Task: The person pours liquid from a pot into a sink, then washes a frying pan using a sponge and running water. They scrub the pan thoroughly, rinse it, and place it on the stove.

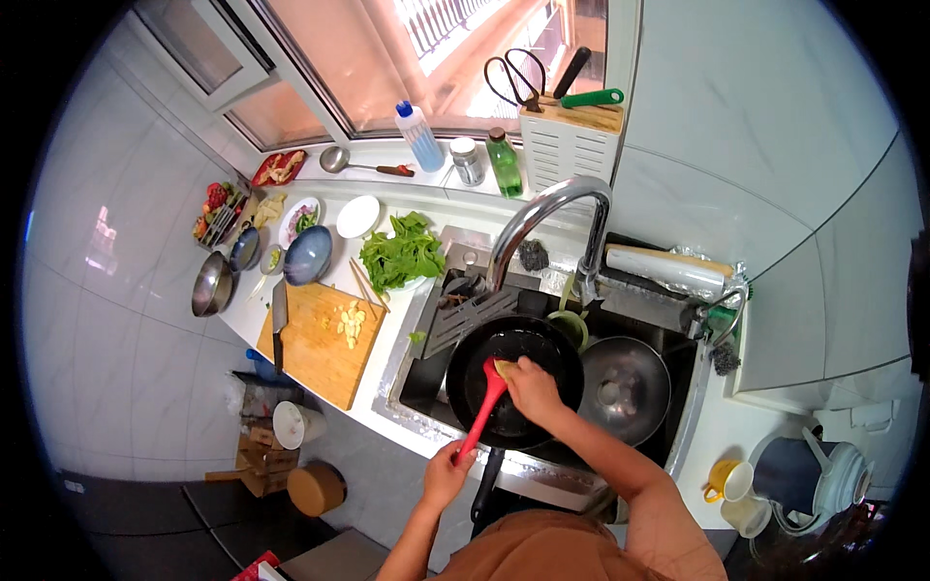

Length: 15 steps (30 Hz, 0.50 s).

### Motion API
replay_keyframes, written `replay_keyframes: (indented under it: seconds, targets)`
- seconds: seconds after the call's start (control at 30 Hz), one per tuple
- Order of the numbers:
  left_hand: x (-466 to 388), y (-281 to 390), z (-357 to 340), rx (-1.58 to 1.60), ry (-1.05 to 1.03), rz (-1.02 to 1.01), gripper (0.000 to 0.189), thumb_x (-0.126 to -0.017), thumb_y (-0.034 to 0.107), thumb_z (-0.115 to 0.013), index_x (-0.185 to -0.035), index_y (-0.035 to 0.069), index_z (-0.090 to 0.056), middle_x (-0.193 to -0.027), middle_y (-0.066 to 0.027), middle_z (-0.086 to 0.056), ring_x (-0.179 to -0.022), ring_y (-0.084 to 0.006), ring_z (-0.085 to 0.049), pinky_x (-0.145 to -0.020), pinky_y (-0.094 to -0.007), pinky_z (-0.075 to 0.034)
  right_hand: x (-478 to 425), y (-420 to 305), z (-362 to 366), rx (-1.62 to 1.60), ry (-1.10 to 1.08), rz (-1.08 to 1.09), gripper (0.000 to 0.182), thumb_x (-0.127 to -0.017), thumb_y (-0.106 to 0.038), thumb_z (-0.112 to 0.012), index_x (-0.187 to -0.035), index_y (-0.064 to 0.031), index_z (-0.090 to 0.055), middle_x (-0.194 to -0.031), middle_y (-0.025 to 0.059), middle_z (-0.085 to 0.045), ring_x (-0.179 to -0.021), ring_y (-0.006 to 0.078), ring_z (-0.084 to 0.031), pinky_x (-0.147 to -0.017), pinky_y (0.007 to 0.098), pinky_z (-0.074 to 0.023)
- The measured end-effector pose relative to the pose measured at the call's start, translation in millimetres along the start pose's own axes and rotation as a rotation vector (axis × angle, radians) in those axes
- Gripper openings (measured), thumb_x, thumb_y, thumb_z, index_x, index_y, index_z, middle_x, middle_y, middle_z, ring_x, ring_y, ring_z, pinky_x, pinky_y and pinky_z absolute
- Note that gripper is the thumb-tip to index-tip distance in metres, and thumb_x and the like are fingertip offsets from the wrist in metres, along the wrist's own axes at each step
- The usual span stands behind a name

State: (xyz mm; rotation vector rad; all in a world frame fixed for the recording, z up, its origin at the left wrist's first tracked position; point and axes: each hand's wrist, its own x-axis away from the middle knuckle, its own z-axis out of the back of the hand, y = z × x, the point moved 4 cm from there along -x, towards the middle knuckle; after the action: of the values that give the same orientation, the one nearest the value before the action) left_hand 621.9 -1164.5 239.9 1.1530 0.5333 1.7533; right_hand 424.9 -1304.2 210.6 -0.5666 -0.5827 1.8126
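Note:
My left hand [445, 476] grips the handle end of a red spoon-like utensil [488, 407], whose head is over a black frying pan [465, 341]. My right hand [536, 392] holds a small yellowish sponge or cloth [503, 369] against that head. The pan rests over the sink [407, 385], its dark handle pointing towards me, and its inside looks wet. Beside it on the right, a metal wok or bowl [625, 392] sits in the basin. Above the pan arches the chrome faucet [541, 192]. A green handled item [570, 327] is partly hidden behind the pan.
Left of the sink lie a wooden cutting board [312, 356] with chopped garlic [352, 324] and a cleaver [279, 323]. Leafy greens [403, 250] and a blue bowl [308, 256] stand behind. A knife block [570, 145] is by the window; a yellow mug [726, 481] stands at right.

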Motion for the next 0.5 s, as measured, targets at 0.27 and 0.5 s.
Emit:
replay_keyframes:
  seconds: [0.27,0.5]
  targets:
    - [1,1,-6,0.226,-0.188,0.204,0.023,-0.095,0.015,-0.063,-0.113,0.008,-0.053,-0.076,-0.0010,-0.057,-0.054,-0.0062,-0.047,-0.046,-0.0228,-0.038,27,-39,3,-0.141,-0.107,0.351,0.025,-0.089,-0.014,-0.057,-0.113,-0.0129,-0.066,-0.106,0.0119,-0.058,-0.098,0.0321,-0.063,-0.074,0.0405,-0.0559]
    - [14,-23,3,0.291,-0.073,-0.043,0.024,-0.093,0.011,-0.066,-0.113,0.008,-0.053,-0.068,0.0032,-0.052,-0.057,-0.0058,-0.045,-0.050,-0.0218,-0.036,-24,68,-39,-0.440,-0.039,-0.147,0.022,-0.091,-0.019,-0.061,-0.108,-0.0113,-0.071,-0.092,0.0132,-0.060,-0.085,0.0344,-0.063,-0.073,0.0416,-0.0511]
